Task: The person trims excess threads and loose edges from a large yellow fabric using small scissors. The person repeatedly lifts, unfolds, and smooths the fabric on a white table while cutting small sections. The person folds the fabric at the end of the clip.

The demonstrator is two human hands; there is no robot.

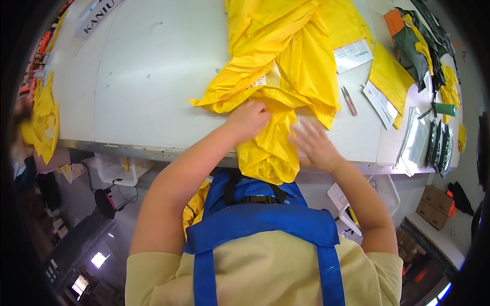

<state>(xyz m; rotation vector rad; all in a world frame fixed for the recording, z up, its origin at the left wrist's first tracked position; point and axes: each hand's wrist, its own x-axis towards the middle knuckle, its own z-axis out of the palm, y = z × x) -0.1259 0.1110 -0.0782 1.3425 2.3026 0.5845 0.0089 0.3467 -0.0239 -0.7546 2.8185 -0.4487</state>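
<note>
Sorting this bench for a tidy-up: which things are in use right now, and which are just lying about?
In use:
yellow garment
left hand, gripping its fabric
right hand, open over it

Lying about:
snips
papers
folded yellow piece
dark green pile

This is a garment workshop, a packing or finishing floor: a long white table [153,76] runs the width of the view, yellow fabric [286,56] heaped across it, snips [349,100] lying beside paper sheets [352,55], folded yellow and dark green pieces [413,51] stacked at the far right, more yellow cloth [43,120] at the left, cardboard boxes [434,206] and a bin [120,171] underneath
</note>
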